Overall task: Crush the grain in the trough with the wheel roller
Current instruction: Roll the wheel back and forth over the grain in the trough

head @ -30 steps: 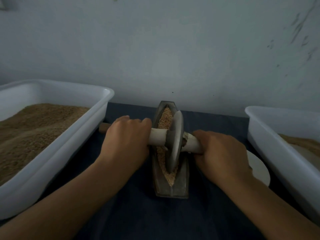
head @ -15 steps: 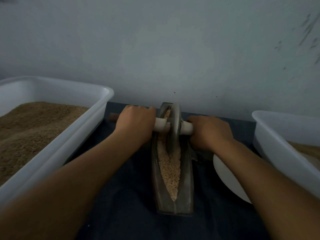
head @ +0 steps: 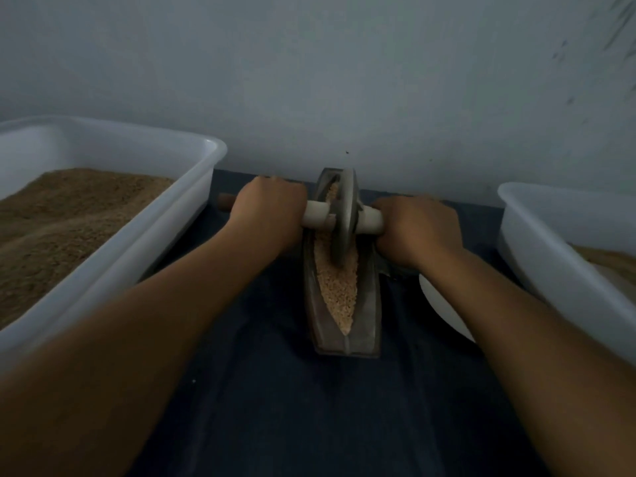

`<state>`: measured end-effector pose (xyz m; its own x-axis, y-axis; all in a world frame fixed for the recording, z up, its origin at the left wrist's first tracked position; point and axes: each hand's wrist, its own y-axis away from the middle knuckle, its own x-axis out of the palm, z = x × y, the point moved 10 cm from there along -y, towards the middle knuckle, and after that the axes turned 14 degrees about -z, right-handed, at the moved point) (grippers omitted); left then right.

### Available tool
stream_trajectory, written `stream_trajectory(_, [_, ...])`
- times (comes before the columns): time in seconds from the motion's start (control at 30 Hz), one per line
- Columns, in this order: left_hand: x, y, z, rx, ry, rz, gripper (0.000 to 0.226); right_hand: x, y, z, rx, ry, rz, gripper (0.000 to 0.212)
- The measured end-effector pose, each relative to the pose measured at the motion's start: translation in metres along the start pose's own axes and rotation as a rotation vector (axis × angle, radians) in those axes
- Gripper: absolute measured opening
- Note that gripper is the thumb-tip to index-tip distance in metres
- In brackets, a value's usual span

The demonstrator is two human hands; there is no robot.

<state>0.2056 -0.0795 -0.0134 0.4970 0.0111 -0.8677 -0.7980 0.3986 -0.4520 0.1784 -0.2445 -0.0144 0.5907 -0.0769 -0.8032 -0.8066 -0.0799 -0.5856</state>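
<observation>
A narrow boat-shaped metal trough (head: 373,315) lies lengthwise on a dark blue cloth, filled with pale grain (head: 339,287). The metal wheel roller (head: 344,218) stands upright in the trough's far half, its disc sunk into the grain. A pale axle handle runs through the disc to both sides. My left hand (head: 268,215) grips the handle left of the wheel; the brown handle tip pokes out past it. My right hand (head: 418,228) grips the handle right of the wheel. Both arms are stretched forward.
A large white tub (head: 165,242) of brown grain stands on the left. Another white tub (head: 557,270) holding some grain stands on the right. A white plate (head: 444,304) lies between the trough and the right tub, partly under my right arm. A grey wall rises just behind the trough.
Over the last second the wheel rolled from the trough's middle toward the far end, with both hands still gripping the handle. Since half a second ago it has barely shifted.
</observation>
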Motion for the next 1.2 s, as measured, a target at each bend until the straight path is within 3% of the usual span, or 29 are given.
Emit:
stream_trajectory(0.37, [-0.031,0.049,-0.005,-0.010,-0.031,-0.047,0.024,-0.053,0.052,0.018,-0.088,0.017,-0.218,0.009])
stream_trajectory(0.7, [-0.024,0.036,-0.010,0.053,-0.021,-0.139,0.027,-0.036,0.043,0.015,-0.116,0.011,-0.202,0.018])
stream_trajectory(0.83, [-0.014,0.014,-0.003,-0.026,0.035,-0.124,0.029,-0.017,0.022,0.005,-0.056,0.009,-0.155,0.020])
stream_trajectory(0.97, [-0.003,-0.010,0.000,-0.039,0.047,-0.122,0.025,0.017,-0.009,-0.008,0.037,-0.006,0.037,0.021])
stream_trajectory(1.2, [0.020,-0.031,0.009,-0.059,0.100,0.000,0.031,0.037,-0.046,-0.008,0.001,0.063,0.183,0.028])
